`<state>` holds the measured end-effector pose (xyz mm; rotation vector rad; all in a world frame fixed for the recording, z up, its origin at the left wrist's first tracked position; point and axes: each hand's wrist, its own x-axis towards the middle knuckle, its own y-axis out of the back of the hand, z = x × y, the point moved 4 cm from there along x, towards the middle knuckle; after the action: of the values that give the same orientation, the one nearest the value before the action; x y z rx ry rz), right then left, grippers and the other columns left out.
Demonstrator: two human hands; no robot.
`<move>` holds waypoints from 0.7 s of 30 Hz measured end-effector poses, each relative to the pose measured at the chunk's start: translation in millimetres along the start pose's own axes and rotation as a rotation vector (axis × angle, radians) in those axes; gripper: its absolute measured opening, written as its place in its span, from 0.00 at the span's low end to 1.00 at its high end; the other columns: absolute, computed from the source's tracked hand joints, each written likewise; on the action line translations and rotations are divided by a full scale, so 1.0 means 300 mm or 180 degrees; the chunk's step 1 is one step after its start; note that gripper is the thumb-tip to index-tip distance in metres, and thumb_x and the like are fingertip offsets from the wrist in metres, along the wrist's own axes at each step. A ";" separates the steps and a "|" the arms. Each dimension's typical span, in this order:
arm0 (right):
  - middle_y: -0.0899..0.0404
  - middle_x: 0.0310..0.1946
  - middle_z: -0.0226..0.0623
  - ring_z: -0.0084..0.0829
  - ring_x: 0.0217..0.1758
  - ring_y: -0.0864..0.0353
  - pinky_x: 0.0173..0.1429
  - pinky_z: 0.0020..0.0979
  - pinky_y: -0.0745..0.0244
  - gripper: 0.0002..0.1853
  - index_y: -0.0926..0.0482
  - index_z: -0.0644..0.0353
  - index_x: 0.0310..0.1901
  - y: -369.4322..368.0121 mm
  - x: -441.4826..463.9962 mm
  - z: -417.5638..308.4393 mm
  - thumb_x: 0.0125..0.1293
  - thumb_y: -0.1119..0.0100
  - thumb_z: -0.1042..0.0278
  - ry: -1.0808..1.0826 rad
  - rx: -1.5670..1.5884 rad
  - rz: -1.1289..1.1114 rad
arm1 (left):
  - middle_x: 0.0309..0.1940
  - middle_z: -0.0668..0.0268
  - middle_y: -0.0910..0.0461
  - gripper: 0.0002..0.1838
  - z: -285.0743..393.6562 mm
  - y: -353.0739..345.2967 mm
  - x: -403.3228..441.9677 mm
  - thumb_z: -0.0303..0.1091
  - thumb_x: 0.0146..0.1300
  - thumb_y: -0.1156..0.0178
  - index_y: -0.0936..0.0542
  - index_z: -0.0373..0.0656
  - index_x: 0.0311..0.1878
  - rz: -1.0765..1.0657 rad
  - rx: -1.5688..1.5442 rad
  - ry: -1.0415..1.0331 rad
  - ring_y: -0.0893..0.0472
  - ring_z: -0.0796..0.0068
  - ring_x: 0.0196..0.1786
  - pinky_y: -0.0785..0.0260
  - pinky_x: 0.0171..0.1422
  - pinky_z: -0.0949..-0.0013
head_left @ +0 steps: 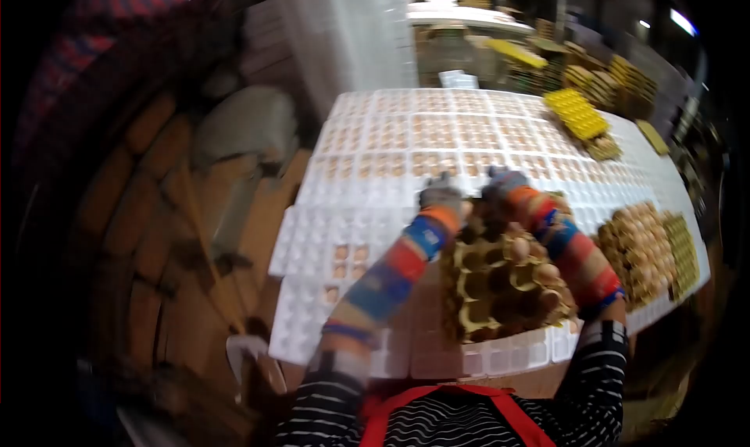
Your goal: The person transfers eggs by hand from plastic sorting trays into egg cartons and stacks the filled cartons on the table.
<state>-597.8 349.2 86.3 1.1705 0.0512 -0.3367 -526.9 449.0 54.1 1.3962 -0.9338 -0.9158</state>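
My left hand, in a grey glove, reaches over the white plastic egg trays, close to a row of eggs. Beside it, my right hand, also gloved, is over the trays just beyond a brown pulp egg flat. A few eggs sit along the flat's right side, and many of its cups are bare. Both hands are smeared by motion, so their fingers and anything in them cannot be made out. Striped sleeves cover both forearms.
At the right stands an egg-filled flat beside an olive flat. A yellow flat lies at the table's far right. Stacked flats stand behind. On the left are a grey sack and brown boards on the floor.
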 end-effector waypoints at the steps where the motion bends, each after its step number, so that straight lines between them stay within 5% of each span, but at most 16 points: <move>1: 0.21 0.39 0.39 0.42 0.41 0.21 0.41 0.37 0.24 0.15 0.16 0.44 0.33 -0.004 0.004 0.011 0.50 0.40 0.45 0.0027 0.0361 0.0169 | 0.64 0.53 0.36 0.29 -0.019 -0.004 0.020 0.61 0.55 0.50 0.20 0.50 0.49 -0.0129 -0.0213 0.0041 0.37 0.56 0.66 0.46 0.69 0.55; 3: 0.22 0.36 0.39 0.44 0.36 0.22 0.40 0.38 0.27 0.13 0.17 0.48 0.31 0.052 -0.069 0.011 0.49 0.35 0.50 0.0110 0.1223 0.0454 | 0.53 0.56 0.27 0.31 -0.077 0.081 -0.095 0.61 0.44 0.36 0.19 0.49 0.46 0.0151 -0.1699 0.0575 0.26 0.57 0.55 0.34 0.60 0.60; 4: 0.24 0.38 0.41 0.43 0.42 0.23 0.46 0.37 0.26 0.15 0.16 0.45 0.34 0.086 -0.109 0.004 0.49 0.38 0.47 0.0148 0.1547 0.0619 | 0.46 0.57 0.26 0.30 -0.122 0.046 -0.116 0.54 0.42 0.29 0.19 0.46 0.46 0.0527 -0.2501 0.0545 0.23 0.60 0.49 0.30 0.55 0.62; 6: 0.27 0.38 0.37 0.38 0.43 0.24 0.46 0.34 0.27 0.16 0.19 0.53 0.35 0.030 -0.123 0.038 0.44 0.29 0.59 0.0229 0.2121 0.1067 | 0.44 0.59 0.25 0.26 -0.230 -0.019 -0.217 0.45 0.44 0.28 0.20 0.48 0.48 0.1310 -0.3577 0.0196 0.21 0.64 0.49 0.29 0.53 0.64; 8: 0.28 0.38 0.35 0.34 0.42 0.26 0.47 0.32 0.29 0.17 0.21 0.59 0.34 0.006 -0.132 0.082 0.41 0.27 0.65 0.0008 0.2948 0.1438 | 0.43 0.64 0.23 0.23 -0.400 -0.115 -0.386 0.34 0.49 0.29 0.22 0.40 0.50 0.1742 -0.4258 0.0047 0.20 0.72 0.48 0.28 0.51 0.72; 10: 0.28 0.36 0.35 0.33 0.42 0.27 0.47 0.31 0.30 0.16 0.22 0.60 0.33 0.120 -0.164 0.025 0.41 0.28 0.70 -0.0314 0.3648 0.1978 | 0.41 0.65 0.22 0.24 -0.656 -0.210 -0.608 0.38 0.49 0.29 0.21 0.45 0.50 0.1908 -0.2909 0.0999 0.20 0.71 0.44 0.27 0.49 0.71; 12: 0.26 0.34 0.32 0.33 0.42 0.27 0.48 0.31 0.30 0.14 0.21 0.61 0.32 0.314 -0.136 -0.137 0.39 0.30 0.75 0.0099 0.2675 0.1783 | 0.41 0.64 0.23 0.27 -0.915 -0.393 -0.763 0.46 0.42 0.28 0.20 0.51 0.48 0.1434 -0.2716 0.2025 0.22 0.64 0.46 0.27 0.49 0.63; 13: 0.26 0.34 0.33 0.35 0.41 0.26 0.45 0.32 0.28 0.13 0.20 0.59 0.32 0.354 -0.074 -0.239 0.40 0.30 0.74 0.0607 0.2443 0.1504 | 0.41 0.64 0.23 0.25 -0.997 -0.475 -0.809 0.47 0.42 0.29 0.20 0.52 0.45 0.1372 -0.2164 0.2062 0.23 0.63 0.46 0.27 0.48 0.62; 15: 0.25 0.35 0.36 0.40 0.40 0.23 0.43 0.37 0.26 0.13 0.20 0.55 0.31 0.401 0.053 -0.498 0.42 0.28 0.66 0.0368 0.2609 0.0758 | 0.40 0.63 0.24 0.21 -1.048 -0.554 -0.840 0.47 0.42 0.31 0.19 0.54 0.42 0.0906 -0.1406 0.2076 0.23 0.61 0.46 0.27 0.47 0.61; 17: 0.26 0.41 0.42 0.46 0.42 0.24 0.45 0.40 0.26 0.16 0.21 0.50 0.32 0.296 0.235 -0.769 0.41 0.29 0.57 0.0829 0.2172 0.0312 | 0.41 0.62 0.25 0.19 -1.037 -0.527 -0.829 0.47 0.43 0.33 0.20 0.56 0.40 0.0221 -0.0962 0.2025 0.24 0.59 0.46 0.27 0.46 0.61; 21: 0.28 0.40 0.40 0.44 0.38 0.24 0.37 0.42 0.27 0.10 0.24 0.48 0.27 0.148 0.459 -1.168 0.44 0.38 0.56 0.0701 0.1895 0.0584 | 0.46 0.63 0.27 0.20 -1.103 -0.609 -0.808 0.45 0.48 0.38 0.23 0.57 0.47 0.0056 -0.1539 0.1587 0.23 0.59 0.47 0.28 0.49 0.61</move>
<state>-407.6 650.9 -41.7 1.7862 0.0359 -0.0537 -306.9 801.0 -117.1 1.1143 -0.3165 -0.6726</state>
